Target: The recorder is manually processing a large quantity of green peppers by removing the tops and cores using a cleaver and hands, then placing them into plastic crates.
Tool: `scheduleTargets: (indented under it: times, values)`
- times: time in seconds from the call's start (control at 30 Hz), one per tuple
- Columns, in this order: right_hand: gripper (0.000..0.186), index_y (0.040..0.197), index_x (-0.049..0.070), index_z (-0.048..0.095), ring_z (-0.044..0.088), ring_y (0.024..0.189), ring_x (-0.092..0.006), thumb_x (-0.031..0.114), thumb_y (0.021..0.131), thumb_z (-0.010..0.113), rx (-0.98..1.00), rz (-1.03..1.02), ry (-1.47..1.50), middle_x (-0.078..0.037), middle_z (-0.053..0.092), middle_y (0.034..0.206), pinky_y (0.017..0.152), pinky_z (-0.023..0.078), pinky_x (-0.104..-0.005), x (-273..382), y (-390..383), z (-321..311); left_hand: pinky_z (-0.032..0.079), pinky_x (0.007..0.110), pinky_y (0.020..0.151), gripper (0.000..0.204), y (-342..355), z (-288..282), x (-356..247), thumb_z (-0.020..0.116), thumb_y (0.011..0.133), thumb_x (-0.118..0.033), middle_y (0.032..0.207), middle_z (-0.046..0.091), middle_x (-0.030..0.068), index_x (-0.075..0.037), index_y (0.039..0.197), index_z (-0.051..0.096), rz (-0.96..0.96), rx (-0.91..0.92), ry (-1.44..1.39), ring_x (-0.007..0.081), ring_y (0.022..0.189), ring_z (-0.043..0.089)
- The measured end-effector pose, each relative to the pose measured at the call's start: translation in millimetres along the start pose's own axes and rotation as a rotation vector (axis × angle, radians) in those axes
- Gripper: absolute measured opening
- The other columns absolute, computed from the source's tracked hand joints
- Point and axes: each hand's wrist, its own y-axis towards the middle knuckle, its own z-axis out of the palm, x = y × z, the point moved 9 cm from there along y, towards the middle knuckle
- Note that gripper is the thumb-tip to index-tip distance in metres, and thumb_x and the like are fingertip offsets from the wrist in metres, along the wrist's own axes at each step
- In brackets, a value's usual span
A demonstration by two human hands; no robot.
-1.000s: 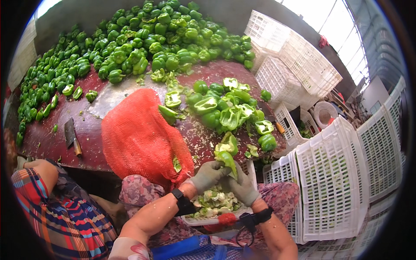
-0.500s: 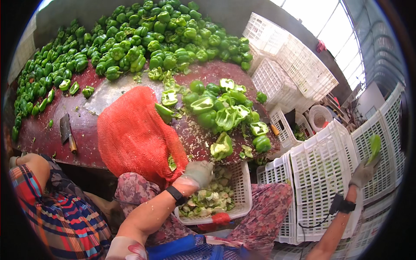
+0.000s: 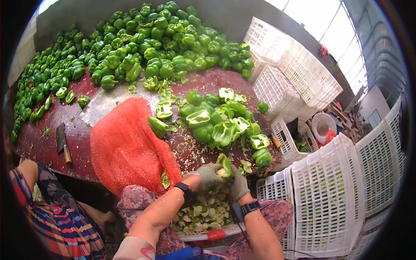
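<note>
Both my hands wear pale grey gloves and meet at the table's near edge. Between them is a cut green bell pepper (image 3: 224, 164), its pale seed core showing. My left hand (image 3: 209, 177) grips it from the left, and my right hand (image 3: 239, 183) closes on its right side. Below them, between my knees, a white plastic basket (image 3: 197, 237) holds pale cores and green scraps. Just beyond my hands lies a heap of cut and whole green bell peppers (image 3: 216, 117). A red mesh sack (image 3: 130, 143) slumps over the table edge left of my left hand.
A large pile of whole peppers (image 3: 143, 39) covers the back of the dark red table (image 3: 47, 134). A cleaver (image 3: 61, 139) lies at the left. White crates (image 3: 327, 195) stand close on my right, with more stacked (image 3: 299, 73) behind. Someone in plaid (image 3: 65, 221) sits at my left.
My right hand has come in from the crates on the right without the green piece it held. The cut pepper from the table edge is now between both hands, and my left hand has risen.
</note>
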Motion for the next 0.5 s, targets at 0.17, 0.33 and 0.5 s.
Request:
scheduleTargets:
  times: [0.17,0.33,0.5]
  values:
    - [0.045,0.122,0.008,0.059,0.063,0.097,-0.0206,0.041,0.091,0.059,0.287,0.489,1.152,-0.007,0.064,0.108,0.086,0.052,-0.0348,35.5,-13.8,37.5,0.049,0.029,0.089,0.063,-22.7,27.4,-9.0,0.079,0.077,-0.018,0.121,0.06,0.0031,-0.006,0.131,0.049,0.13,0.101,-0.53,0.0135,0.102,0.058]
    - [0.038,0.12,0.007,0.058,0.063,0.092,-0.0187,0.033,0.093,0.057,0.131,0.359,0.94,-0.006,0.064,0.102,0.083,0.051,-0.0304,32.1,-24.8,29.0,0.051,0.027,0.083,0.057,-58.3,29.0,-30.1,0.077,0.078,-0.016,0.114,0.061,0.0053,-0.003,0.127,0.052,0.134,0.11,-0.705,0.0108,0.097,0.059]
    - [0.032,0.111,0.004,0.059,0.062,0.094,-0.0229,0.016,0.083,0.064,-0.12,0.365,1.271,-0.009,0.063,0.103,0.083,0.052,-0.0332,79.8,-50.0,40.4,0.052,0.03,0.081,0.056,-88.8,-1.3,-37.4,0.075,0.074,-0.019,0.115,0.06,0.0117,0.001,0.122,0.055,0.173,-0.301,-0.425,0.0193,0.095,0.063]
